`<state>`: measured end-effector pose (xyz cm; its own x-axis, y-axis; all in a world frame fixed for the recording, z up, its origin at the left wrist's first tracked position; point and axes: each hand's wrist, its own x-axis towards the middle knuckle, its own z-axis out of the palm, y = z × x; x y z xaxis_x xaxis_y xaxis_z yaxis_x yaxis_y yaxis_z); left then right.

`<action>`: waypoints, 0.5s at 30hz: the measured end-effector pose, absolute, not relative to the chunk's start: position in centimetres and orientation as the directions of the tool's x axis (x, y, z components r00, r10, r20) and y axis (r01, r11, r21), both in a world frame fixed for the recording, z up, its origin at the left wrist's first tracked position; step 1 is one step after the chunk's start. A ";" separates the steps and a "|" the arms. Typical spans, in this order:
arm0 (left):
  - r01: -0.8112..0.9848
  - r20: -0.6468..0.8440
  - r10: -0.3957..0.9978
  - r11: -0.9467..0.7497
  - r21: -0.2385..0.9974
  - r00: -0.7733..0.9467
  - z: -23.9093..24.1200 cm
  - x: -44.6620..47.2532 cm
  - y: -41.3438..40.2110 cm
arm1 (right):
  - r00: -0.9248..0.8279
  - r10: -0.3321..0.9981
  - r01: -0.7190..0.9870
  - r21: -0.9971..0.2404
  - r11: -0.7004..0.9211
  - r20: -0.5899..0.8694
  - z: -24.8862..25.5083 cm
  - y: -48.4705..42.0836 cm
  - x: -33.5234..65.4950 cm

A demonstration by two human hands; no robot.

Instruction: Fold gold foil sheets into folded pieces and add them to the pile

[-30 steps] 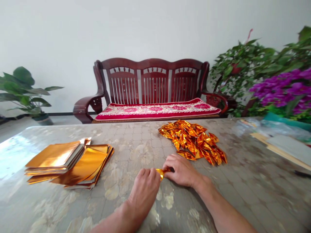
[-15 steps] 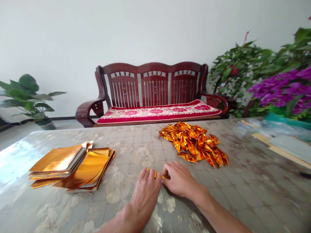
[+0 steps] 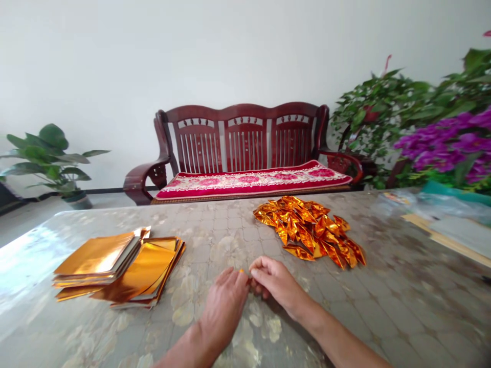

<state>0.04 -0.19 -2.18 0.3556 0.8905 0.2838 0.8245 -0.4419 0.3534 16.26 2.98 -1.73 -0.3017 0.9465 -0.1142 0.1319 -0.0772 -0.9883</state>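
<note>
Mid-table near edge, both hands are together, low over the patterned tabletop (image 3: 205, 245). Left hand (image 3: 226, 304): back up, fingers bent down and closed around a gold foil piece (image 3: 241, 271); just a sliver shows at the forefinger, rest hidden, so can't tell its shape. Right hand (image 3: 276, 283): curled mostly closed, thumb and forefinger tips drawn in at the foil's right side, other fingers tucked below. Too small to tell if it's pinching the foil.

Around them: stack of gold foil sheets (image 3: 95, 255) at left, well apart from the left hand, two overlapping piles with uneven edges. Heap of folded foil pieces (image 3: 307, 230) beyond the right hand, near it, spreading right; closest obstacle on that side. Far right: clear plastic bag (image 3: 441, 207) by flat pale boards (image 3: 460, 232), plus a dark item at the frame edge, unclear.

Behind table: dark red wooden bench (image 3: 245, 140) with red floral seat cover (image 3: 249, 179). Potted plant (image 3: 57, 158) on floor left; purple flowers (image 3: 445, 138) and trailing green plant (image 3: 378, 112) right. Strip of tabletop between sheets and left hand is unobstructed.
</note>
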 end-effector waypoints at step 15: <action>-0.285 -0.149 0.949 0.067 0.956 -0.278 -2.3 0.0 0.9 | -0.045 0.934 0.139 -0.923 0.358 0.356 -1.3 2.0 15.0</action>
